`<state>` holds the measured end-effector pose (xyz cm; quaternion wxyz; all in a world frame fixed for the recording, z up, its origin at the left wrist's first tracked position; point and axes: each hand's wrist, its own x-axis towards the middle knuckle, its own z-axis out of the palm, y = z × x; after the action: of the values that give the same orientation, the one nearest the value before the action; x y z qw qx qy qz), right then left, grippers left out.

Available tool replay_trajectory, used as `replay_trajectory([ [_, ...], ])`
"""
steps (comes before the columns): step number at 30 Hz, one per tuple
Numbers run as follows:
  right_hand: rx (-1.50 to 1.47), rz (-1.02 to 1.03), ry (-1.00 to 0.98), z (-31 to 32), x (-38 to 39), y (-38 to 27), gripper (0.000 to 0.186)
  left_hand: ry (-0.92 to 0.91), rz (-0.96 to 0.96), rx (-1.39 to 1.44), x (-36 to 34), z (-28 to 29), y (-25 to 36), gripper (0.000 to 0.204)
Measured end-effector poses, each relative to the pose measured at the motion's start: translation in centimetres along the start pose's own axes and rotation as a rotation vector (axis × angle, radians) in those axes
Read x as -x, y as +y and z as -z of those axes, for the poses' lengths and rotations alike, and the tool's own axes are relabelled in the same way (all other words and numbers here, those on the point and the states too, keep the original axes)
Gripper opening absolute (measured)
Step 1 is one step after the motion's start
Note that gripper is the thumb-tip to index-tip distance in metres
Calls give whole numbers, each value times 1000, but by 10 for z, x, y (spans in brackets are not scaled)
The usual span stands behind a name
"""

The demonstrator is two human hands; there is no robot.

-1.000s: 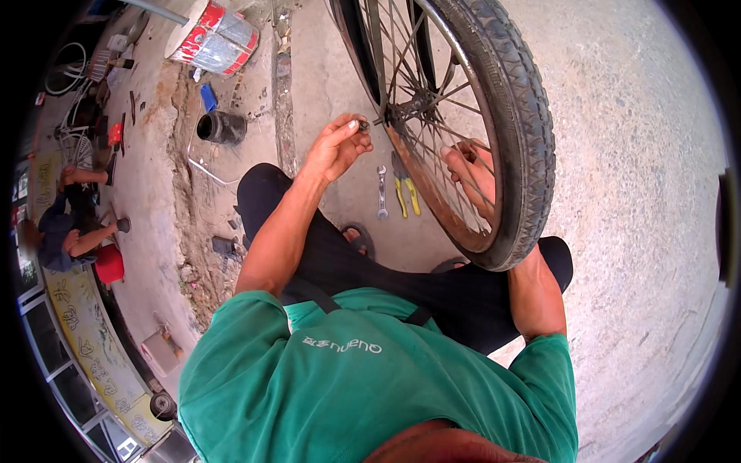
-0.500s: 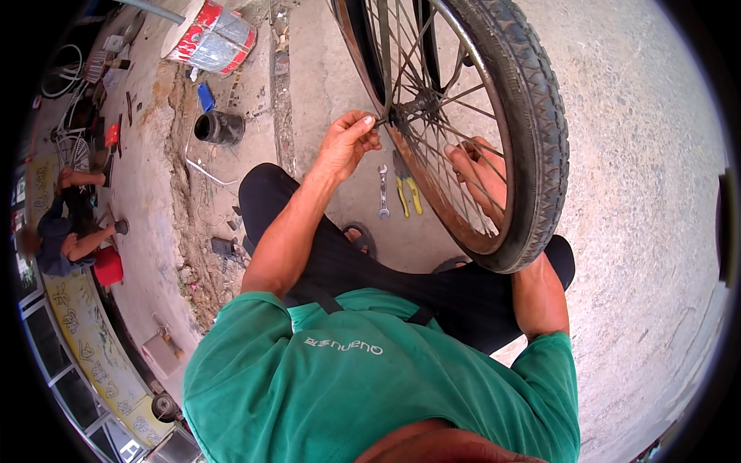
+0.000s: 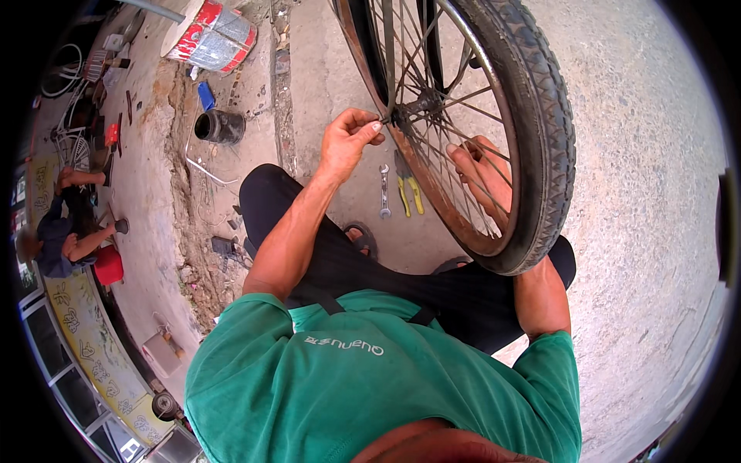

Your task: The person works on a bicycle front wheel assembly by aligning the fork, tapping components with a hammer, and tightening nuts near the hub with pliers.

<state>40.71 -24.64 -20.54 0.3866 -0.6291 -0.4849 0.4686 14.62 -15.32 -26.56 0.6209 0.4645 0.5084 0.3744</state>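
A bicycle wheel with a knobbly black tyre (image 3: pixel 538 123) and a rusty rim (image 3: pixel 432 187) stands upright before me, still in its dark fork. My left hand (image 3: pixel 349 145) is at the near-left side of the hub (image 3: pixel 423 105), thumb and fingers pinched on a small dark piece at the axle end; the fingertips cover most of it. Seen through the spokes, my right hand (image 3: pixel 485 179) is on the wheel's far side, loosely curled with thumb and fingers apart. Nothing shows in it, though spokes and rim partly hide it.
On the concrete between my feet lie a double-ended spanner (image 3: pixel 384 191) and yellow-handled pliers (image 3: pixel 409 187). To the left are a black cylindrical pot (image 3: pixel 220 127), a blue object (image 3: pixel 206 96) and a red-and-white bucket (image 3: pixel 212 42). A seated person (image 3: pixel 65 231) is at far left.
The wheel has shifted very slightly to the right in view, and my left hand with it. Its pinch at the axle end stays the same; my right hand has hardly moved.
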Motion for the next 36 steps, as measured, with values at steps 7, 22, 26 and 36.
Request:
replay_trajectory([
  [7, -103, -17, -11, -2, 1, -2, 29, 33, -72, -248, 6, -9, 6, 27],
  [22, 213, 337, -18, 8, 8, 3, 18, 81, 264, 20, 5, -18, 11, 34],
  [26, 24, 85, -51, 4, 5, -3, 19, 71, 230, 9, 4, -16, 9, 30],
  [36, 46, 39, -58, 6, 3, 3, 22, 117, -439, -739, 13, -24, 16, 24],
])
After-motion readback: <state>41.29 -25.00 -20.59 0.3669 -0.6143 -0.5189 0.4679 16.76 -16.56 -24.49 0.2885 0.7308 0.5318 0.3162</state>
